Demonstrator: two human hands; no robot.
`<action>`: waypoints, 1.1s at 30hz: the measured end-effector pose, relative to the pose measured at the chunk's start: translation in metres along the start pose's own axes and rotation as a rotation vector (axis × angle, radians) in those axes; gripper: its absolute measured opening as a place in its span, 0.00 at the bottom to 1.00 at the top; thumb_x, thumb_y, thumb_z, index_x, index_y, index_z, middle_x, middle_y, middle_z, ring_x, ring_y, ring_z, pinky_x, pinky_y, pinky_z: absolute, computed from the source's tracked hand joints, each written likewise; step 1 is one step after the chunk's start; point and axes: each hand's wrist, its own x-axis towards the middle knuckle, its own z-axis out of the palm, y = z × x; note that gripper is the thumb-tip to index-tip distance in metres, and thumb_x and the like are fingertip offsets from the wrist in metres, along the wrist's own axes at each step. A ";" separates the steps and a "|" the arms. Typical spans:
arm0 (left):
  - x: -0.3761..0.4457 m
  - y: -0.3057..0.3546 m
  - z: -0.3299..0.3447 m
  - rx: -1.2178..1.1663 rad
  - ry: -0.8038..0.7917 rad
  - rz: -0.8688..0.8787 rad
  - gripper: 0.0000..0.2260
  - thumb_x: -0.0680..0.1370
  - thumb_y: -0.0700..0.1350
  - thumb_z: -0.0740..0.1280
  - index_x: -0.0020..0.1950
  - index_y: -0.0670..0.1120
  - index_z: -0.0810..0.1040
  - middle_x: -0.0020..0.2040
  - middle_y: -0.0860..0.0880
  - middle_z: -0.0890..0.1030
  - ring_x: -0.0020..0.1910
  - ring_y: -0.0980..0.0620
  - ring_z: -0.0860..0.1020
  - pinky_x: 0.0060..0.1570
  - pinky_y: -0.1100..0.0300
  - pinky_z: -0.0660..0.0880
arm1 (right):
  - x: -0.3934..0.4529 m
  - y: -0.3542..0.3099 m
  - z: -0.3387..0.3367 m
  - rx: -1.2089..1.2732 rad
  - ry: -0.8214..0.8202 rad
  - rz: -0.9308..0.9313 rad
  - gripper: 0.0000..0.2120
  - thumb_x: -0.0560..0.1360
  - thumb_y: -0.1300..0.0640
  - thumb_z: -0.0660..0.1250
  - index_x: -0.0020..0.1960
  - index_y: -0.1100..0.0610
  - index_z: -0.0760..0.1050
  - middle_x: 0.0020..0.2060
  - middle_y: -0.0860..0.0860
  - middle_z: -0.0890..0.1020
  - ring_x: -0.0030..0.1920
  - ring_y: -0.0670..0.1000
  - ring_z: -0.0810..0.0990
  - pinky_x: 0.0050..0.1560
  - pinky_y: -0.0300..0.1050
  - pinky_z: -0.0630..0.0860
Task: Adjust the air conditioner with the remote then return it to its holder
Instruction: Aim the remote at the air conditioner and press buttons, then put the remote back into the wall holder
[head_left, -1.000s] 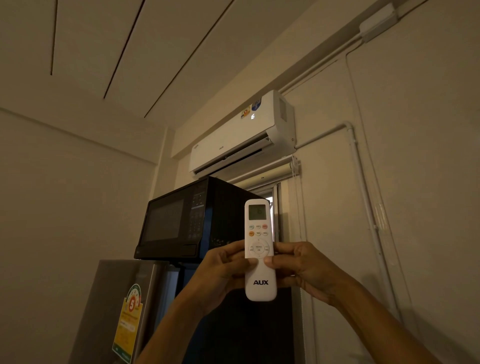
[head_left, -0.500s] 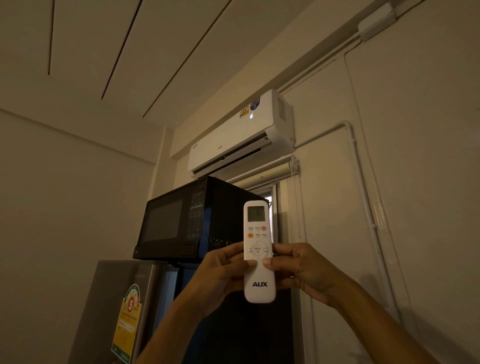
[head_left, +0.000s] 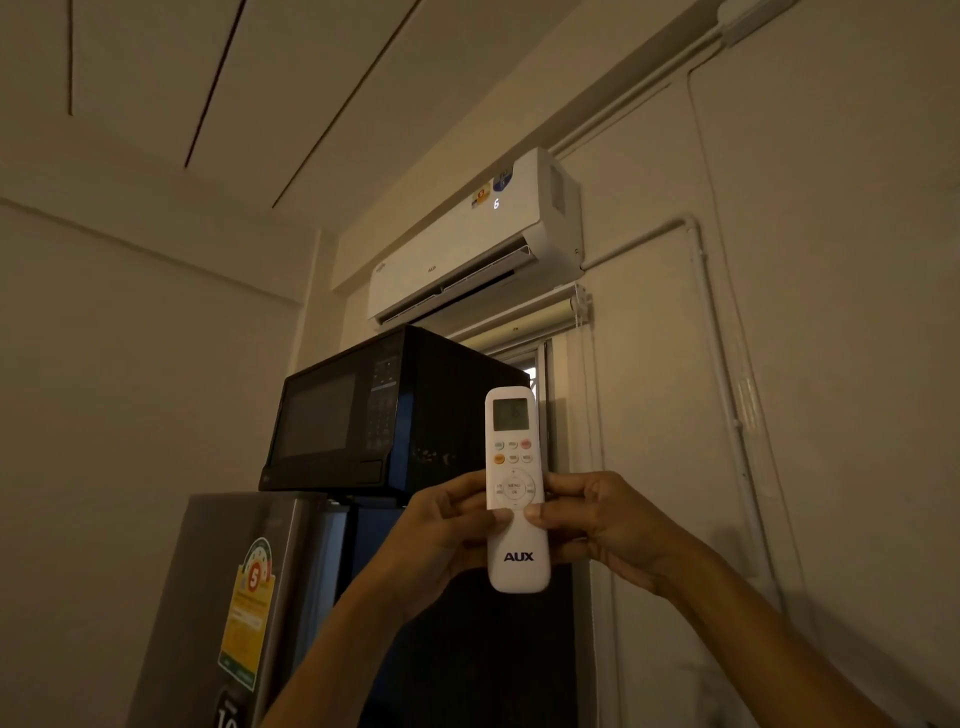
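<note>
A white AUX remote (head_left: 516, 467) stands upright in front of me, screen at the top, held from both sides. My left hand (head_left: 447, 535) grips its left edge with the thumb on the lower front. My right hand (head_left: 602, 525) grips the right edge, thumb meeting the left one just below the round button pad. High on the wall hangs the white air conditioner (head_left: 467, 244), its flap open and a lit digit on its front. No remote holder is in view.
A black microwave (head_left: 363, 415) sits on a grey fridge (head_left: 249, 597) to the left of my hands. White pipes (head_left: 711, 364) run down the right wall. A rolled blind (head_left: 524, 322) hangs over the window below the air conditioner.
Both thumbs have slid down from the round button pad to just below it. The remote stays upright, and the view has shifted slightly.
</note>
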 end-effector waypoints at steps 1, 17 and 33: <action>-0.001 -0.003 0.002 -0.005 0.000 -0.005 0.19 0.71 0.37 0.67 0.60 0.48 0.74 0.53 0.48 0.85 0.54 0.46 0.83 0.42 0.56 0.82 | -0.003 0.002 -0.001 -0.006 0.005 0.002 0.14 0.71 0.63 0.69 0.55 0.50 0.78 0.48 0.50 0.86 0.49 0.51 0.85 0.40 0.43 0.82; -0.023 -0.100 0.078 -0.085 -0.070 -0.186 0.20 0.70 0.38 0.68 0.62 0.48 0.74 0.55 0.48 0.84 0.55 0.46 0.82 0.47 0.53 0.82 | -0.102 0.074 -0.047 -0.017 0.136 0.145 0.16 0.69 0.61 0.71 0.55 0.47 0.78 0.47 0.46 0.87 0.49 0.50 0.85 0.39 0.41 0.82; -0.024 -0.236 0.188 -0.111 -0.102 -0.322 0.19 0.73 0.35 0.69 0.54 0.59 0.79 0.53 0.54 0.85 0.52 0.54 0.83 0.40 0.63 0.81 | -0.198 0.129 -0.150 -0.146 0.447 0.316 0.22 0.66 0.49 0.72 0.59 0.52 0.78 0.47 0.53 0.87 0.46 0.53 0.86 0.44 0.48 0.83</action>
